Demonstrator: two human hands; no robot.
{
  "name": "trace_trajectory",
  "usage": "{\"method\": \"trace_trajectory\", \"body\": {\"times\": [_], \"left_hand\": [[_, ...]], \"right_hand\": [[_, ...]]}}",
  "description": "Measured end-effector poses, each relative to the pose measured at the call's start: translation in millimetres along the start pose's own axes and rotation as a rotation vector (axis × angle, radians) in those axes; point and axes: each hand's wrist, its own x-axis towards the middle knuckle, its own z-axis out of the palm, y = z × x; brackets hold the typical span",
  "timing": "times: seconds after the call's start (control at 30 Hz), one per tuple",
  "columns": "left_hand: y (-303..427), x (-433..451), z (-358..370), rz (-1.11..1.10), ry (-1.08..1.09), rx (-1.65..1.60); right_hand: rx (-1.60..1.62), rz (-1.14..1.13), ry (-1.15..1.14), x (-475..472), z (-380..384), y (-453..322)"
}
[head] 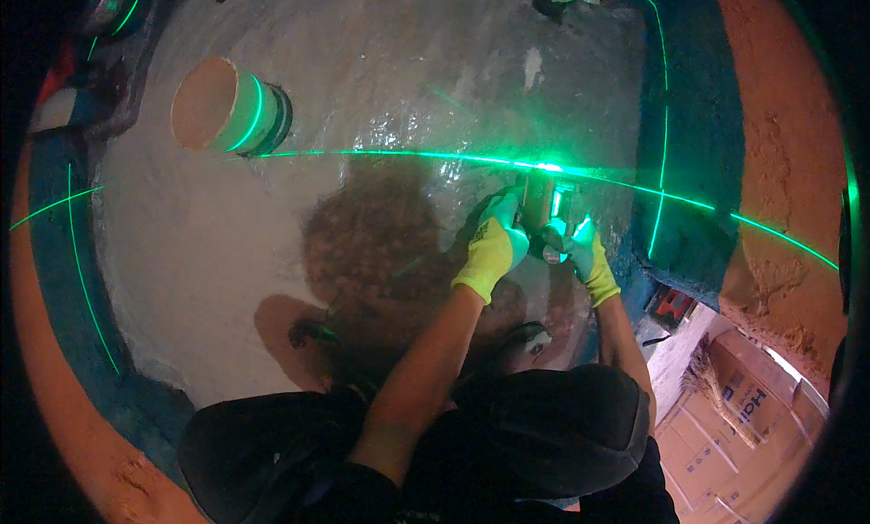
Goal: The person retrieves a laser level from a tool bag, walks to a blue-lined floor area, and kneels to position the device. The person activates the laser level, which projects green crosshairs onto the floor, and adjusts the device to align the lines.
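Both my hands wear yellow-green gloves and meet at a small device (pixel 552 228) that looks like a laser level, standing low at the floor right of centre. My left hand (pixel 496 235) is at a brownish block-like part on its left side; its fingers are partly hidden. My right hand (pixel 590 255) touches the right side of the device, near a round part at its base. Bright green light falls on the device and both gloves. A green laser line (pixel 421 155) crosses the wet grey floor (pixel 204 265) and runs up the dark-coated wall base on the right.
A wide pipe stub (pixel 262 112) rises from the floor at the upper left. A dark blue-green coating (pixel 693 136) borders the reddish walls. A red and black object (pixel 671 306), a straw hand broom (pixel 720 395) and flattened cardboard (pixel 707 449) lie at the lower right.
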Motion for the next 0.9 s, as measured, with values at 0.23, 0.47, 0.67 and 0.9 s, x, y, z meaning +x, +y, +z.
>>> {"method": "trace_trajectory", "body": {"times": [0.23, 0.47, 0.67, 0.9], "left_hand": [[1.9, 1.9, -3.3, -0.013, -0.016, -0.036], [11.5, -0.5, -7.9, -0.115, -0.053, 0.014], [21.2, -2.8, -11.8, -0.098, -0.055, -0.055], [37.6, -0.5, -20.1, -0.098, -0.100, 0.078]], "right_hand": [[0.216, -0.001, -0.144, 8.4, -1.6, 20.1], [0.117, -0.040, -0.101, 11.5, 1.7, 33.9], [0.102, -0.057, -0.069, 11.2, 0.8, 35.9], [0.074, 0.001, -0.056, 5.4, 4.4, 15.5]]}}
